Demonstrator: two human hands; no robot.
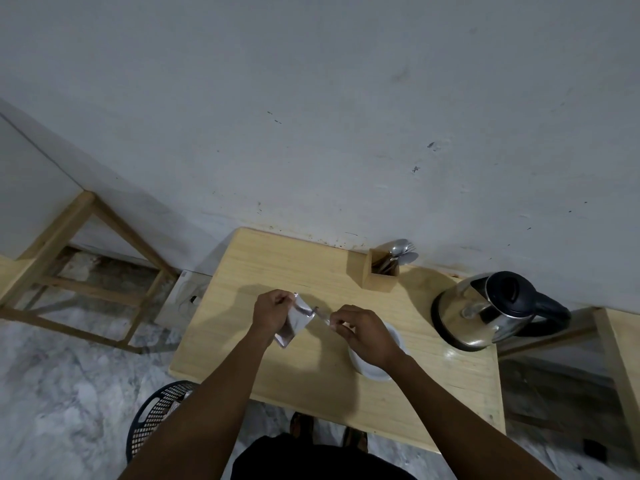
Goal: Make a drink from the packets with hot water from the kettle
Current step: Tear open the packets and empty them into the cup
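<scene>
A silvery packet (294,322) hangs above the wooden table (263,271), pinched at its upper left corner by my left hand (272,311). My right hand (363,332) pinches a thin strip at the packet's top right edge, partly pulled away from it. A white cup (372,370) stands on the table right under my right hand and wrist, mostly hidden; its contents cannot be seen. The steel kettle (485,311) with a black lid and handle sits on its base at the table's right end, lid closed.
A wooden holder (379,273) with several spoons stands against the wall at the back of the table. A dark mesh basket (161,414) sits on the floor at the front left. A wooden frame (83,244) stands left, another table edge (620,344) right.
</scene>
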